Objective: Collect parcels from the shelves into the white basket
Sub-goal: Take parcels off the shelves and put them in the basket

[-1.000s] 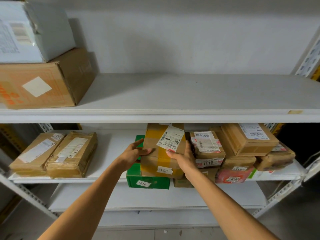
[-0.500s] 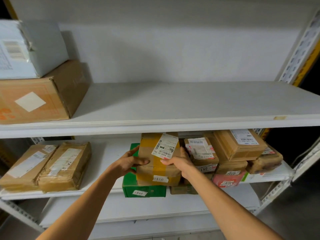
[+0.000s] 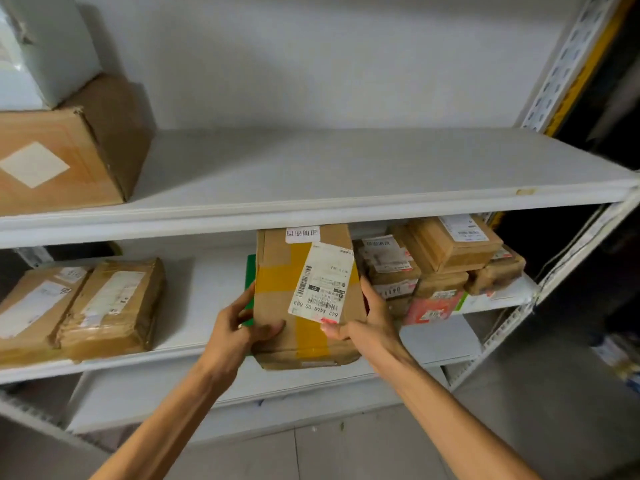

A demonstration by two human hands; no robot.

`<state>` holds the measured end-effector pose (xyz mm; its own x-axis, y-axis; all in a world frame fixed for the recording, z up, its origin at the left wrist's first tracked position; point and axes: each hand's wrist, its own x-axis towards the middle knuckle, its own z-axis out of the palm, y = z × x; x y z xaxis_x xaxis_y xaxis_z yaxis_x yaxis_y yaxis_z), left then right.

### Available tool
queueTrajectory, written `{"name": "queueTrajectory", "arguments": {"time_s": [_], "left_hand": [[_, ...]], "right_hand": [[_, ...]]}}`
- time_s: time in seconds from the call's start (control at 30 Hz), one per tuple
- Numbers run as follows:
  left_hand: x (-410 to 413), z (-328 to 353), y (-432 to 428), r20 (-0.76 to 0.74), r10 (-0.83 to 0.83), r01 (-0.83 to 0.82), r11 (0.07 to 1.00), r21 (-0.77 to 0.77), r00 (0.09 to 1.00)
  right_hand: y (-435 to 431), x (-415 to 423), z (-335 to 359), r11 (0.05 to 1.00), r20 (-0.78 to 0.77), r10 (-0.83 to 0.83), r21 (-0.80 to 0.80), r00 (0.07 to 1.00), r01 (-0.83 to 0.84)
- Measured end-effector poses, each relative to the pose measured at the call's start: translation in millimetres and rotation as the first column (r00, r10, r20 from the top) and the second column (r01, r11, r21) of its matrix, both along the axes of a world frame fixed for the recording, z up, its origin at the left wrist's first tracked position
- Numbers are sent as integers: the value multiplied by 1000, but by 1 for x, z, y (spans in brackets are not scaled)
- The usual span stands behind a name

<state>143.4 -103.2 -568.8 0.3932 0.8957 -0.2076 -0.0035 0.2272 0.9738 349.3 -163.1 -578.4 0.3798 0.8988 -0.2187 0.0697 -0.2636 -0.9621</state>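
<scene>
At the middle shelf's [image 3: 207, 299] front edge, the parcel [image 3: 277, 296] was gripped at its sides by left hand [image 3: 235, 327] and right hand [image 3: 372, 322], tilted outward. Risk: its top might catch the upper shelf [image 3: 346, 168], or its taped sides might slip. Basket unseen.

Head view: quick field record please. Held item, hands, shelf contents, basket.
held item: brown parcel with yellow tape and white label, tilted, lower end past the middle shelf front edge
left hand: grips the parcel's left side
right hand: grips the parcel's right side, thumb on its front face
behind parcel: green box, mostly hidden
middle shelf left: two taped brown parcels side by side
middle shelf right: stack of small brown parcels
upper shelf: large brown carton at left, white box on top
white basket: not in view
</scene>
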Motion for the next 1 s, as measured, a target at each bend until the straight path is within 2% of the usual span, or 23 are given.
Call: {"name": "queueTrajectory", "arguments": {"time_s": [0.13, 0.3, 0.47, 0.6, 0.77, 1.0], "left_hand": [[-5, -7, -35, 13, -55, 56, 998, -17, 998], [12, -20, -74, 40, -207, 208, 977, -46, 978], [58, -13, -94, -14, -492, 492, 869, 45, 870], [122, -8, -126, -14, -648, 646, 758, 89, 761], [215, -13, -194, -41, -813, 810, 572, 132, 581], [332, -23, -318, -69, -966, 966, 241, 96, 248]], "right_hand": [[-56, -11, 1, 998, 12, -53, -16, 999, 54], [-126, -11, -4, 979, -10, -205, 25, 979, 205], [-193, 2, -7, 889, -63, -453, 46, 890, 456], [-250, 27, 1, 776, -19, -629, 46, 777, 629], [-339, 65, 3, 607, -18, -792, 89, 610, 790], [-470, 100, -3, 247, -121, -959, 82, 256, 966]]}}
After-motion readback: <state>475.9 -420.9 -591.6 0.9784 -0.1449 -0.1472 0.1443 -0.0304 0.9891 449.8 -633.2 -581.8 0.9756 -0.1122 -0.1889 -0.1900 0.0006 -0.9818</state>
